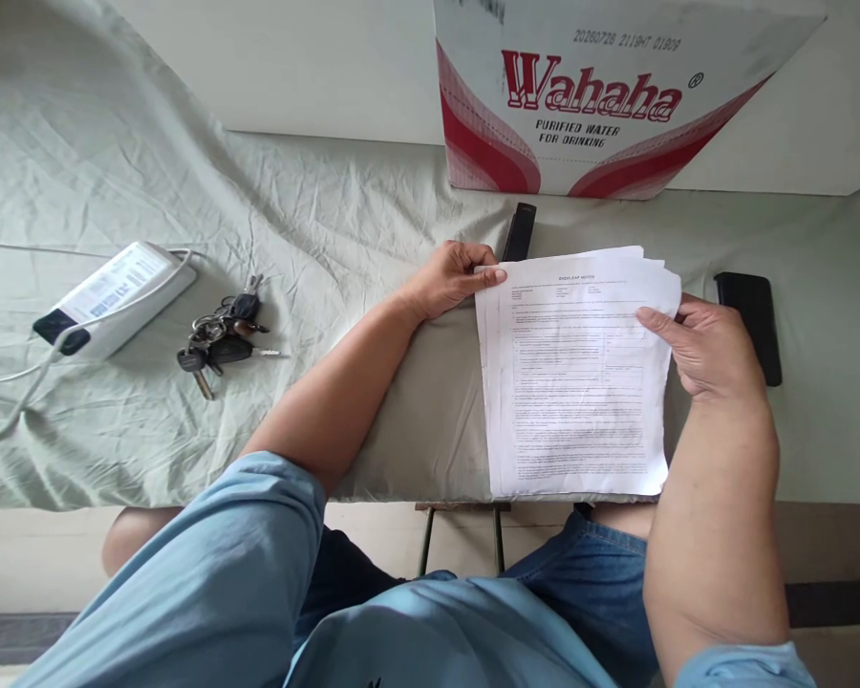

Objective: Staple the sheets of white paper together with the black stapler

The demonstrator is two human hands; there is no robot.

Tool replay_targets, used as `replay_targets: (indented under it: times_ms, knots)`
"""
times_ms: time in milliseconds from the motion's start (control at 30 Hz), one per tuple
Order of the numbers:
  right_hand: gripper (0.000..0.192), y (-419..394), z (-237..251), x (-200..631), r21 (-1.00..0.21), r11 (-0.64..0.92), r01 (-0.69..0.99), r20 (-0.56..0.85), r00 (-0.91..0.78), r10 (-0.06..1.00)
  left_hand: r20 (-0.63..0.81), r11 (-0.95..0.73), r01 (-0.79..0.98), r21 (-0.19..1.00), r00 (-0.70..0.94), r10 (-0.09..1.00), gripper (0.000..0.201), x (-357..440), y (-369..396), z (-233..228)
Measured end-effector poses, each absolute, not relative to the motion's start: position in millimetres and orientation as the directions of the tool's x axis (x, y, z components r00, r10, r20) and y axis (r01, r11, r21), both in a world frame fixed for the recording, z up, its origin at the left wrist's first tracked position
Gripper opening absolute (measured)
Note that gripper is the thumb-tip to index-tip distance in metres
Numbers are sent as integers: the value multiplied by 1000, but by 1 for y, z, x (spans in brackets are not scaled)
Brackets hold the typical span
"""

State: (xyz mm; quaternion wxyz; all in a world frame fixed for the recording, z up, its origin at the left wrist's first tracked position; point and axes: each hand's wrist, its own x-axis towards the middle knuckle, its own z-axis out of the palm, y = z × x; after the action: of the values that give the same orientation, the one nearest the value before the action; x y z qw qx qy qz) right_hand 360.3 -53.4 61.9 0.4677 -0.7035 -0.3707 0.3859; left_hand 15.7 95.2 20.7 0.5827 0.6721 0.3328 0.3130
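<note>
While papers (577, 401) sit btwn, L hand (450, 279) pinches top L corner, R hand (709, 346) pinches upper R edge.

- The table in front of you wears a wrinkled pale green cloth (373, 420).
- To your left lies a white box-shaped device (125, 287) with a printed label, its white cable (25, 406) trailing over the cloth.
- Just beside it, you have a bunch of keys (222, 334).
- At the far side stands a Wahaha water carton (616, 105).
- Near the carton lies a slim black stapler-like item (520, 229), its near end hidden.
- To your right rests a black smartphone (760, 330).
</note>
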Motion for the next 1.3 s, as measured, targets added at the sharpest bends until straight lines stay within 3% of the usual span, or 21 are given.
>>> replay_targets:
  times_ms: [233,500,667,767,967,1167,1300]
  knots:
    - [59,-51,60,366,-955,-247,164,-139,491,860,103,-177,71,982,587,803,86,16,96,24]
    - [52,-52,64,363,-941,-233,245,-100,457,884,-25,-7,51,999,599,800,88,20,91,28]
    - [48,-51,61,361,-931,-235,279,-91,446,891,1,-181,229,956,617,787,67,21,92,33]
    - [42,-49,57,361,-936,-210,284,-45,494,868,13,-229,279,933,609,793,64,21,93,33]
    - [33,-48,50,368,-920,-183,348,43,552,833,19,-185,215,959,602,798,84,20,94,27]
    - [30,-49,48,370,-904,-153,399,93,534,840,42,-156,128,979,627,778,75,20,95,27]
    - [38,-48,48,367,-900,-157,406,94,534,840,66,-164,113,980,595,801,72,20,92,27]
